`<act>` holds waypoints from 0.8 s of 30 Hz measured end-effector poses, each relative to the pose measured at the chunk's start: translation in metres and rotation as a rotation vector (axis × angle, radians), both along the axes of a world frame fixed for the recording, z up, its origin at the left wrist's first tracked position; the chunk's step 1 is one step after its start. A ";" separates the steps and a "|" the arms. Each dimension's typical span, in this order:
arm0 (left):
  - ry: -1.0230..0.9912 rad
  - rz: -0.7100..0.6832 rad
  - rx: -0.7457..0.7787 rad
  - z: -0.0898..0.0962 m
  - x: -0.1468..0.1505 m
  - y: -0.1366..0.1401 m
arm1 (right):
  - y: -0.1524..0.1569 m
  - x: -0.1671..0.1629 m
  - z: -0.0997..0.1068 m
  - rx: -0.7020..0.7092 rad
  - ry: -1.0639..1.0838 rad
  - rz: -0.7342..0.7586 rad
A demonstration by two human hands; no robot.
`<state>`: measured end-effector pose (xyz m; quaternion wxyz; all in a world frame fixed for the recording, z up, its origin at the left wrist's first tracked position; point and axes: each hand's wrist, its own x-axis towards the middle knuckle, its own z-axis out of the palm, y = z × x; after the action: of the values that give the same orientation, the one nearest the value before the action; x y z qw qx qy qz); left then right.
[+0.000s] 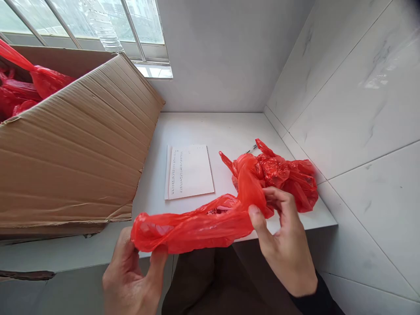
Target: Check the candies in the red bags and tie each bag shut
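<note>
Between my two hands a red plastic bag [200, 229] is stretched out sideways above the front edge of the white counter. My left hand [136, 273] pinches its left end between thumb and fingers. At the right end, my right hand [284, 238] grips the bag below its upright, gathered part. Something with dark print shows through the bag's opening, but I cannot make out what it is. Just behind my right hand lies a crumpled heap of red plastic bags [295, 179] on the counter.
A large cardboard box [75, 153] with red bags [36, 87] inside stands at the left. White printed sheets [192, 170] lie on the counter [216, 127]. A pen [252, 148] pokes out behind the heap. Tiled wall [370, 131] bounds the right, a barred window [98, 22] the back left.
</note>
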<state>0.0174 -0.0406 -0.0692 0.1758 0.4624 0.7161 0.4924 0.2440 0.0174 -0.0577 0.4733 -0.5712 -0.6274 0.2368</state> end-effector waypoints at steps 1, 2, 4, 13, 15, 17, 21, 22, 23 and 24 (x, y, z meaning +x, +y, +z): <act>-0.041 -0.023 -0.029 0.003 0.002 -0.002 | -0.006 -0.003 0.005 0.109 -0.003 -0.015; -0.061 -0.048 -0.052 0.004 0.004 -0.003 | -0.011 -0.007 0.009 0.217 -0.005 -0.002; -0.033 -0.080 -0.104 0.005 0.006 -0.003 | -0.017 -0.014 0.016 0.338 -0.034 0.138; -0.010 -0.098 -0.028 -0.006 0.011 -0.010 | -0.004 -0.021 0.012 -0.327 -0.746 0.648; -0.007 -0.147 0.019 -0.006 0.015 -0.013 | -0.003 -0.025 0.012 -0.429 -0.872 0.625; -0.009 -0.199 0.054 -0.005 0.017 -0.016 | -0.001 -0.031 0.011 -0.462 -0.908 0.570; -0.013 -0.313 0.043 0.002 0.019 -0.020 | 0.002 -0.040 0.009 -0.377 -0.905 0.518; 0.003 -0.341 0.021 0.005 0.021 -0.020 | 0.002 -0.041 0.008 -0.340 -0.910 0.530; 0.038 -0.365 -0.002 0.007 0.024 -0.019 | 0.002 -0.042 0.007 -0.304 -0.913 0.548; 0.089 -0.373 -0.019 0.009 0.028 -0.018 | 0.002 -0.042 0.006 -0.281 -0.916 0.568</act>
<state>0.0450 -0.0584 -0.0605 0.2365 0.6070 0.6295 0.4235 0.2015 0.0193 -0.0520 -0.0109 -0.4820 -0.8606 0.1640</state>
